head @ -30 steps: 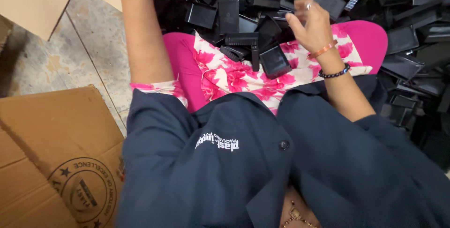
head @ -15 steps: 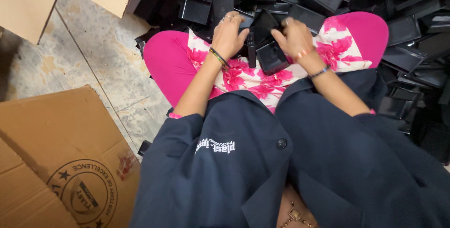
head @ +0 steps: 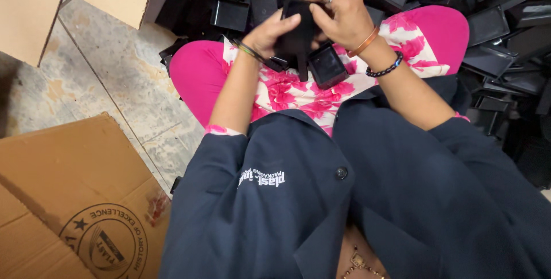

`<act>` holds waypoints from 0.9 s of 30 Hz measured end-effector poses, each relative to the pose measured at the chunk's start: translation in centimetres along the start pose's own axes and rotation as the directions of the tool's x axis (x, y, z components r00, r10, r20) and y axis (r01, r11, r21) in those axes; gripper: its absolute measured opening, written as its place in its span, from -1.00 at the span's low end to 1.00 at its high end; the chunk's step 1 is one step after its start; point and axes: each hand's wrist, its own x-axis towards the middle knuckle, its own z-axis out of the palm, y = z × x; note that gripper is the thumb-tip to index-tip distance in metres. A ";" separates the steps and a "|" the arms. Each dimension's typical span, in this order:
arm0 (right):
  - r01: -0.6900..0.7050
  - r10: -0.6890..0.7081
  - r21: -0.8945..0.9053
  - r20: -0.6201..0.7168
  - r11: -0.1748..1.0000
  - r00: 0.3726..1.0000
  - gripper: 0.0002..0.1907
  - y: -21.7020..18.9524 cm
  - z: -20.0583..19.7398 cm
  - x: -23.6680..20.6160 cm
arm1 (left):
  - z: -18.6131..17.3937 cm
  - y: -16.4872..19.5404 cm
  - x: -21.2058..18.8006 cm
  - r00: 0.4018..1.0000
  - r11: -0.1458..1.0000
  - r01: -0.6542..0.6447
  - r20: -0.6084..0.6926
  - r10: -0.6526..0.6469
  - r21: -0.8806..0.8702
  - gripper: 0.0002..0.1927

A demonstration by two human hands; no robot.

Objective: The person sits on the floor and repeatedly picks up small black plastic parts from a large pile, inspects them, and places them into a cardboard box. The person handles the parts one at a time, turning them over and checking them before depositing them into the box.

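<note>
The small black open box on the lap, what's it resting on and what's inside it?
The open black box sits on pink floral fabric over the lap, beside the black piece both hands hold. Its inside looks dark and empty; what lies beneath it is hidden.

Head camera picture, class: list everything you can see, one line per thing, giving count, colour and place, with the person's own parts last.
Black plastic piece: one, black, held up between both hands.
Open black box: one, black, on the lap below the hands.
Pile of black parts: too many to count, black, top and right.
Cardboard boxes: at least three, brown, lower left and upper left.
Floor: grey tiles, left.
Jacket: one, dark navy, bottom.
Trousers: pink, under a floral tunic.
Left hand: grips the piece.
Right hand: grips the piece, ringed, two bracelets.
</note>
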 end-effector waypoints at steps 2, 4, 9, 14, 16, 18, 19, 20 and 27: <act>0.070 -0.072 -0.027 -0.056 0.997 0.996 -0.82 0.0 -0.5 -0.6 | 1.1 -0.4 0.1 0.993 0.993 0.059 -0.099 -0.069 -0.099 -0.31; 0.049 -0.057 -0.085 -0.096 0.995 0.994 -0.79 1.3 -1.5 -1.8 | 1.5 -0.1 -0.2 0.946 0.993 -0.093 -0.318 0.066 -0.071 -0.34; -0.075 0.110 -0.408 0.062 0.910 0.992 -0.54 8.3 -4.7 -6.3 | 0.0 1.6 -2.5 0.800 0.910 -0.359 -0.571 0.186 -0.206 -0.35; -0.027 0.172 -0.513 0.237 0.858 0.956 -0.35 14.2 -3.0 -7.7 | -0.1 -0.1 -2.0 0.772 0.910 -0.363 -0.610 0.175 -0.198 -0.25; -0.074 0.248 -0.519 0.275 0.851 0.929 -0.39 15.0 -2.7 -6.8 | 0.4 -1.1 -1.1 0.781 0.917 -0.317 -0.615 0.108 -0.242 -0.28; -0.191 0.395 -0.492 0.352 0.850 0.849 -0.44 14.8 -2.9 -5.9 | 0.7 -1.7 -0.5 0.777 0.928 -0.280 -0.626 0.067 -0.248 -0.30; -0.212 0.416 -0.500 0.342 0.840 0.843 -0.42 14.3 -3.1 -5.5 | 0.8 -1.9 -0.4 0.769 0.936 -0.265 -0.636 0.060 -0.231 -0.31; -0.231 0.435 -0.508 0.329 0.830 0.838 -0.41 13.6 -3.1 -5.2 | 0.7 -1.9 -0.4 0.762 0.944 -0.250 -0.645 0.056 -0.213 -0.32; -0.043 0.069 -0.186 0.135 0.982 0.988 -0.44 11.5 -3.1 -4.6 | -0.2 -1.9 -1.3 0.735 0.914 -0.312 -0.676 0.058 -0.260 -0.34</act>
